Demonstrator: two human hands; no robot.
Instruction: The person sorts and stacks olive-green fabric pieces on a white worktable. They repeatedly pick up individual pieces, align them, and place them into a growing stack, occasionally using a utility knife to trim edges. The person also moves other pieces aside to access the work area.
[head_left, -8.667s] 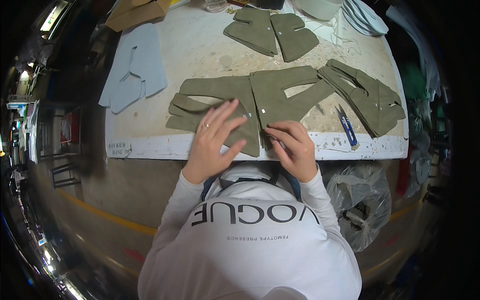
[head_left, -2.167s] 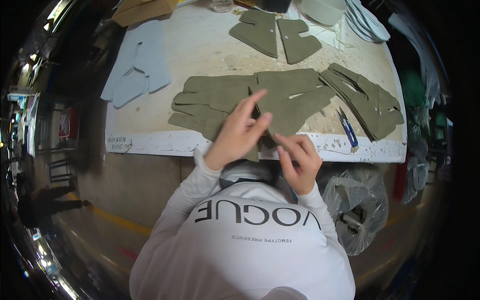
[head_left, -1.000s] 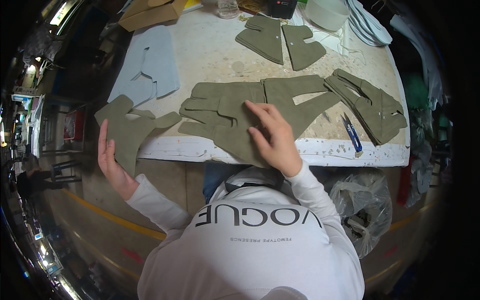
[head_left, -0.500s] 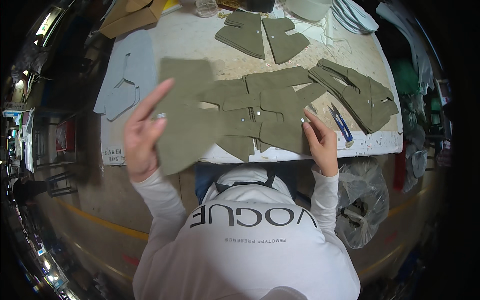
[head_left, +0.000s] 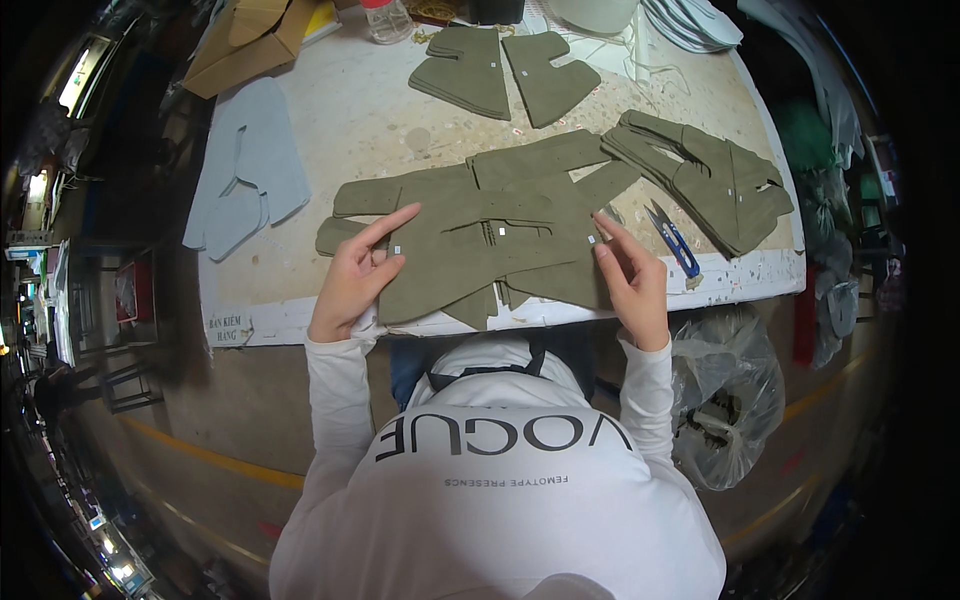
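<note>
An olive-green cut piece (head_left: 440, 265), flat and cloth- or leather-like, lies over other olive pieces at the table's near edge. At its left edge my left hand (head_left: 352, 285) has its thumb on top beside a small white sticker, the index finger stretched out and the other fingers partly hidden. My right hand (head_left: 635, 290) holds the right edge of an olive piece (head_left: 565, 270), thumb on top and index finger extended. Slits and a white sticker show midway between the hands. Strap-like olive pieces (head_left: 365, 198) stick out behind.
Blue-handled thread snips (head_left: 675, 240) lie right of my right hand, near a stack of olive pieces (head_left: 735, 190). More olive pieces (head_left: 465, 75) lie farther back. Grey pieces (head_left: 250, 170), a cardboard box (head_left: 245, 45) and a clear jar (head_left: 388, 22) are toward the left and back.
My left hand has come down and right, laying the raised olive piece onto the others. The right hand stays at the right edge, shifted slightly.
</note>
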